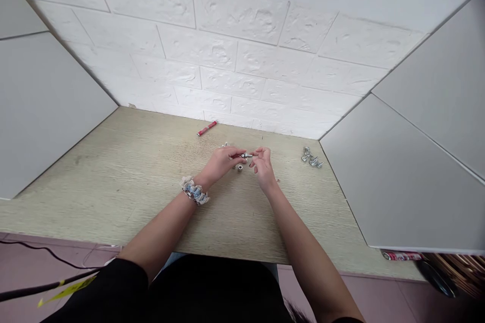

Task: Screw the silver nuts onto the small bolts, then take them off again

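Note:
Over the middle of the table, my left hand [229, 157] pinches a small silvery bolt-like part [247, 155] between thumb and fingers. A dark band shows on the part near my left fingertips. From the other side, my right hand [262, 161] has its thumb and forefinger closed at the thin end of this same part. Just below the fingers, a short metal sleeve [240, 167] with a dark hole rests on the table. Some small light-coloured pieces [225, 145] lie behind my left hand, partly hidden by it.
A red pen-like stick [206, 128] lies near the white brick-patterned wall [242, 55]. Several small metal pieces [311, 157] are grouped at the right, beside a grey panel [409, 176]. The wooden tabletop [151, 161] is bounded by another panel [53, 111] at left.

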A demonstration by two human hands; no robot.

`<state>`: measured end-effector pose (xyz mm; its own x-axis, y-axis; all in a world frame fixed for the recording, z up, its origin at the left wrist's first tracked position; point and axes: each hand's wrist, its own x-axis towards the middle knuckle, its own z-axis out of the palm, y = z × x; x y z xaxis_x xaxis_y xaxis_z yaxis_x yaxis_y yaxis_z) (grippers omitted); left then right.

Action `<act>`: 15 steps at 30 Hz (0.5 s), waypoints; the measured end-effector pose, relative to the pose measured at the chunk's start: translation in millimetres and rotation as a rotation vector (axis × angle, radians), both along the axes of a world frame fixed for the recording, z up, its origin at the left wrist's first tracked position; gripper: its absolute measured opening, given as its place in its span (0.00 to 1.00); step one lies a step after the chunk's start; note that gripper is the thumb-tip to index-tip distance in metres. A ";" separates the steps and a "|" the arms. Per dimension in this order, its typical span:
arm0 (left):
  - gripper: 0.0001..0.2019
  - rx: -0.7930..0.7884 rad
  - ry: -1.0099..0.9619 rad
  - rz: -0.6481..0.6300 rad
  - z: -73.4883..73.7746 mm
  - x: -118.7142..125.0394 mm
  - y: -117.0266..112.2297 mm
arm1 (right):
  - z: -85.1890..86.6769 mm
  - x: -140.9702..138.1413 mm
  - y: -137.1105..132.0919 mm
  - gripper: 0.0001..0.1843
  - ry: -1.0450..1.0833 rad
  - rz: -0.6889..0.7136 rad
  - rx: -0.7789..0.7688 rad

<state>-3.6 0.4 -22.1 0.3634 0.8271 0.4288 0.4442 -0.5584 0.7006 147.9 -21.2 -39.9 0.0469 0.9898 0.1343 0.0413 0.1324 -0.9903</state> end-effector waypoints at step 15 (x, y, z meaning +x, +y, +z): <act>0.08 0.078 0.063 -0.098 6.0 5.2 -7.3 | 1.4 -2.8 -0.6 0.23 -0.087 0.133 -0.098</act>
